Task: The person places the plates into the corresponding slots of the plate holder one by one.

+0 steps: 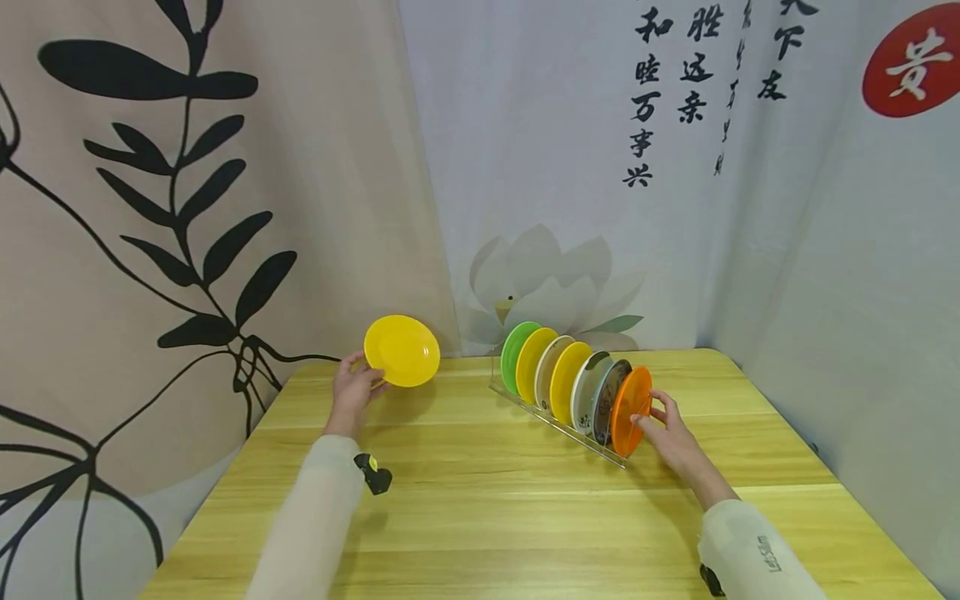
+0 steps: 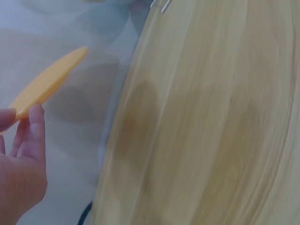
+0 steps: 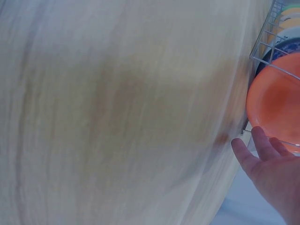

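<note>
My left hand (image 1: 356,390) holds a yellow plate (image 1: 402,351) by its rim, up over the back left of the table. In the left wrist view the plate (image 2: 51,77) appears nearly edge-on, thumb on one side and fingers on the other. At the right end of a wire dish rack (image 1: 558,425), an orange plate (image 1: 632,412) stands on edge. My right hand (image 1: 670,431) is at that plate's right side, its thumb overlapping it in the head view. The right wrist view shows the fingers (image 3: 264,145) fairly straight and spread, tips close to the orange rim.
Several more plates stand in a row in the rack, among them a green plate (image 1: 517,358) at its left end and a dark patterned plate (image 1: 611,400) beside the orange one. Behind the wooden table (image 1: 480,517) hangs a printed curtain (image 1: 337,167).
</note>
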A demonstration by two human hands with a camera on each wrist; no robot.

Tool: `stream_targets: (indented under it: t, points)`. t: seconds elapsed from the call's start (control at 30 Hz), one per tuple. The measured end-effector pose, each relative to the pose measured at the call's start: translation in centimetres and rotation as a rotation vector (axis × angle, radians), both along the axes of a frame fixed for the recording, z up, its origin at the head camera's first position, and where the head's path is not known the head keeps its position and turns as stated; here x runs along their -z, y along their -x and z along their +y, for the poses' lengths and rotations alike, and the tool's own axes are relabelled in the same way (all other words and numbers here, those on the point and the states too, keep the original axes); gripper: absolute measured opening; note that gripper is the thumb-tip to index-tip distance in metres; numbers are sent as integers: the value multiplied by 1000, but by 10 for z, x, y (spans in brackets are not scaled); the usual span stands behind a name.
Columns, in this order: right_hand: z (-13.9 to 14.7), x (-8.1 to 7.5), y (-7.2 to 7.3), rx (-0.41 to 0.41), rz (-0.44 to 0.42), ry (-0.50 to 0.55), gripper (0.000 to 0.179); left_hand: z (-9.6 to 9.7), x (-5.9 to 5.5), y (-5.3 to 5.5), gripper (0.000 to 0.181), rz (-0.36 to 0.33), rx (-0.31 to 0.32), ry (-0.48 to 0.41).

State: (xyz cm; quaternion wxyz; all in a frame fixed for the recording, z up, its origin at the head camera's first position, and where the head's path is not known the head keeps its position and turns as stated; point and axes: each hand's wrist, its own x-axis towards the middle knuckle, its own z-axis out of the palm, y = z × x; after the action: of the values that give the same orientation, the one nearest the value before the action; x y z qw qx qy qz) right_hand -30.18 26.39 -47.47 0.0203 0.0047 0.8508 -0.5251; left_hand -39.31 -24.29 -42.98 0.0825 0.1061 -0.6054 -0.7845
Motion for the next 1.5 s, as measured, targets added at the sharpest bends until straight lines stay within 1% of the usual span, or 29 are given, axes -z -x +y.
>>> stream_targets:
  t: [0.07, 0.27, 0.53, 0.67, 0.83, 1.07, 1.33, 1.5]
  points:
    - [0, 0, 0, 1, 0, -2, 76, 6, 4, 5, 61, 7, 7, 9]
    - [1, 0, -1, 11, -11, 1, 75, 27, 0, 11, 62, -4, 38, 28]
    - [2, 2, 0, 22, -16, 10, 75, 50, -5, 18, 58, 47, 90, 42]
    - [3, 3, 0, 24, -16, 6, 76, 60, -9, 21, 56, 72, 103, 52]
    - [4, 3, 0, 20, -7, -3, 76, 74, -13, 27, 56, 107, 113, 54]
    - [3, 2, 1, 14, -15, 3, 76, 92, -19, 35, 54, 121, 118, 53]
    - [2, 2, 2, 7, -9, 4, 77, 110, -16, 46, 52, 122, 117, 47]
    - [1, 1, 2, 5, 0, 3, 75, 121, -15, 49, 50, 129, 114, 52]
